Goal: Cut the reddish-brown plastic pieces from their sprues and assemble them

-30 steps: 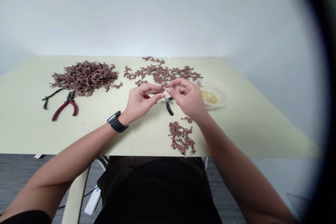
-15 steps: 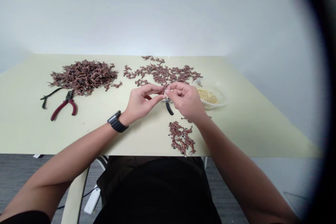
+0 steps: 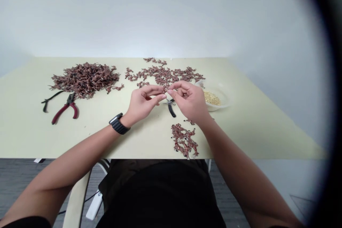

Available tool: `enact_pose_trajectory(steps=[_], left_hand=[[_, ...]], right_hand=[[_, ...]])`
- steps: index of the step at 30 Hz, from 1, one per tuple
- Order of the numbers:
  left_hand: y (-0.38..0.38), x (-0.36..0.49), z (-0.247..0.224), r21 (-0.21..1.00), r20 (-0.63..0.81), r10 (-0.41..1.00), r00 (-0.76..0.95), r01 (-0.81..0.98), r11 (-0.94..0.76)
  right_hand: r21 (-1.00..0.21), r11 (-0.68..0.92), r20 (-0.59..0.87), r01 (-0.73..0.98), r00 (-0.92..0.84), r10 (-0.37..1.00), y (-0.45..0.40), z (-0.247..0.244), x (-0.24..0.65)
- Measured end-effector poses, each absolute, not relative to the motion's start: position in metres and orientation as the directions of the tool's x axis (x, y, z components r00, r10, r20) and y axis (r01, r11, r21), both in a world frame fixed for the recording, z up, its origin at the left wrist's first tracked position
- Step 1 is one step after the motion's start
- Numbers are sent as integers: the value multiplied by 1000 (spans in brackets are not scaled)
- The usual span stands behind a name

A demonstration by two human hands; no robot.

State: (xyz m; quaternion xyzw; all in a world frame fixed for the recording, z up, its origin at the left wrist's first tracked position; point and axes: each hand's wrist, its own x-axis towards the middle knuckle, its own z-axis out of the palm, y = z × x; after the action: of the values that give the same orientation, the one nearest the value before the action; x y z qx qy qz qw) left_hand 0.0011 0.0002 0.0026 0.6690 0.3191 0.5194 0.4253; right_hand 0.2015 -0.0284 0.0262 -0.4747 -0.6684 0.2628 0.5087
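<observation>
My left hand [image 3: 145, 102] and my right hand [image 3: 188, 99] meet fingertip to fingertip over the middle of the table. Both are closed in a pinch around something too small to make out. Small brown figures [image 3: 168, 74] lie spread just beyond the fingers. Under the fingertips, black-handled pliers [image 3: 171, 108] rest on the table, partly hidden. A clear bowl [image 3: 226, 100] holding small golden pieces [image 3: 212, 98] stands beside my right hand. Nearer my body is a small group of brown figures [image 3: 184, 140] with reddish bands.
On the left is a large heap of brown figures [image 3: 85, 78]. In front of it lie red-handled pliers [image 3: 64, 108] and a black tool [image 3: 46, 104]. A wall [image 3: 133, 14] rises behind the table [image 3: 128, 144].
The fingertips have shifted slightly left, and more of the black-handled pliers shows beneath them. A brown item seen between the fingers earlier is now hardly visible.
</observation>
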Motion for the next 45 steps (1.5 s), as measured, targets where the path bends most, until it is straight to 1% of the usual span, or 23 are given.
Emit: enact_pose_trajectory(steps=[3,6,9,11,14,16,17,18,20,22,24,25,27,28,30,33,35,36,38,40,42,43,45], left_hand=[[-2,3,6,935,352,893,279,-58,-350],[-4,4,7,949,314,900,302,-79,-304],[-2,3,4,927,369,877,309,-48,-373],[-1,0,1,855,482,829,284,51,-515],[2,-5,-2,633,681,673,290,229,-739],[3,-7,-1,514,746,581,325,274,-813],[4,-7,-1,502,750,572,332,278,-819],[4,-6,-1,529,737,593,325,271,-805],[7,-3,-1,680,654,705,275,195,-706],[13,-2,-3,855,499,837,224,31,-518],[21,-3,-6,943,329,919,218,-133,-306],[26,-5,-7,958,259,939,228,-186,-220],[33,-10,-10,966,155,953,261,-240,-91],[36,-12,-11,968,115,953,281,-246,-44],[39,-16,-14,974,65,949,308,-228,7],[40,-18,-16,983,101,947,305,-175,-49],[39,-18,-15,979,178,928,329,-157,-132],[38,-17,-14,975,208,909,361,-154,-162],[35,-15,-10,973,222,863,455,-159,-167],[31,-12,-7,977,194,812,551,-187,-107],[27,-11,-4,971,167,769,617,-240,-19],[25,-10,-4,964,156,758,633,-266,24],[24,-10,-3,949,134,760,636,-302,85]], right_hand=[[-746,487,511,454,-79,856,-30,26,201],[-694,525,542,492,-122,831,-30,25,203],[-748,488,497,450,-108,861,-31,24,201],[-842,405,402,356,-86,912,-32,24,198],[-977,178,165,114,-112,980,-30,24,194],[-1000,14,18,-21,-190,982,-28,25,194],[-999,-33,-23,-43,-221,975,-27,26,195],[-999,-40,-34,-22,-228,973,-26,27,197],[-986,52,25,159,-168,986,-24,28,203],[-865,152,107,478,-120,987,-24,28,209],[-619,182,79,764,-171,982,-25,25,213],[-494,193,23,848,-209,978,-26,22,214],[-327,238,-44,915,-266,963,-27,15,215],[-286,261,-45,922,-286,957,-27,12,215],[-263,285,22,922,-289,957,-26,10,217],[-347,258,265,902,-169,949,-21,15,226],[-475,256,405,842,-49,913,-16,22,235],[-558,265,430,786,1,903,-14,24,238],[-749,258,377,610,74,923,-11,27,243],[-907,176,232,383,103,967,-10,27,242],[-974,80,104,212,104,989,-8,24,239],[-983,58,77,176,104,992,-7,23,237],[-979,78,100,189,108,989,-5,19,234]])
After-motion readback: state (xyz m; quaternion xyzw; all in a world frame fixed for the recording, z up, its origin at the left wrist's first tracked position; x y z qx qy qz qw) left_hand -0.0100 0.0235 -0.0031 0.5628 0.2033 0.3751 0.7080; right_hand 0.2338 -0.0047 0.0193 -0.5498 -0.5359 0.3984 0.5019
